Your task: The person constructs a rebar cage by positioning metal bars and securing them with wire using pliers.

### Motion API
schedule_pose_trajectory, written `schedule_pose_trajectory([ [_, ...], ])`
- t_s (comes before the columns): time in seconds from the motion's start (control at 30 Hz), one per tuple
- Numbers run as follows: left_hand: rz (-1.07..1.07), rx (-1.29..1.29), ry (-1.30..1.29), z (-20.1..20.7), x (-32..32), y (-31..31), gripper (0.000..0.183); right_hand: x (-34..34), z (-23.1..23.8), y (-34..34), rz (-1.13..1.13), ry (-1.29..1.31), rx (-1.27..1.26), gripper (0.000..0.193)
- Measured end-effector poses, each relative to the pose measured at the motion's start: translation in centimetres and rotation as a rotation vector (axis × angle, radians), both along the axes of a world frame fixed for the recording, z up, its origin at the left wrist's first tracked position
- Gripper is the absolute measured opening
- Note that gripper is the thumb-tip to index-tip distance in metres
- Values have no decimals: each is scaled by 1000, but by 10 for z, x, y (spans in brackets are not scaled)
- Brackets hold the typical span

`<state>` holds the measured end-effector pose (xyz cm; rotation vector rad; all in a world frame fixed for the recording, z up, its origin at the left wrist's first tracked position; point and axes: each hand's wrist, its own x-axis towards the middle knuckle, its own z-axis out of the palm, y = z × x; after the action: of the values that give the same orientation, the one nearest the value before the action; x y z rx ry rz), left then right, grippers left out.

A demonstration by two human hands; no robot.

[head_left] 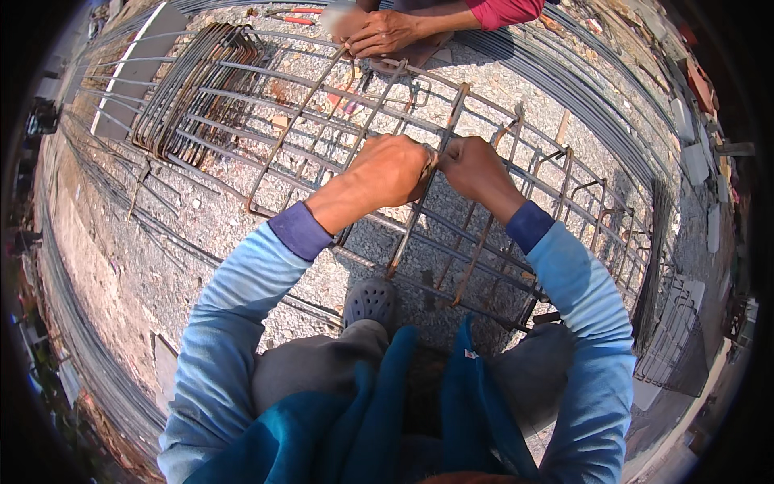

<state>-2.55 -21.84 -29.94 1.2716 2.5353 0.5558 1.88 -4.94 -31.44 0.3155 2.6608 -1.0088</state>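
A rebar cage (411, 218) of long steel bars and bent stirrups lies in front of me. My left hand (393, 169) is closed in a fist against the left side of a stirrup (454, 113) near the cage's middle. Just across that stirrup, my right hand (476, 168) is closed too, its fingertips pinched close to the left fist. Whatever the fingers of either hand hold is hidden or too thin to make out. To the left, a tight bundle of rusty stirrups (173, 101) hangs around the long bars.
Across the cage, another person's hands (383, 34) are at its far edge, beside red-handled pliers (294, 16). Long loose rebars (556, 81) lie at the far right. My clog (370, 302) stands on gravel by the near bars. A pale board (139, 68) stands at left.
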Motion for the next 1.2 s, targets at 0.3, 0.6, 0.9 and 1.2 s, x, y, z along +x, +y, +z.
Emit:
schedule_pose_trajectory([
  [0.3, 158, 366, 301, -23, -22, -7, 35, -2, 9, 4, 139, 41, 32, 39],
  [0.6, 90, 105, -59, -24, -32, -5, 32, -5, -13, 19, 6, 36, -261, 42],
  [0.9, 82, 218, -65, -49, -30, -14, 31, -8, -28, 14, 5, 32, -259, 35],
  [1.2, 131, 145, -250, -24, -32, -9, 35, 12, 3, 30, 461, 368, 522, 10],
])
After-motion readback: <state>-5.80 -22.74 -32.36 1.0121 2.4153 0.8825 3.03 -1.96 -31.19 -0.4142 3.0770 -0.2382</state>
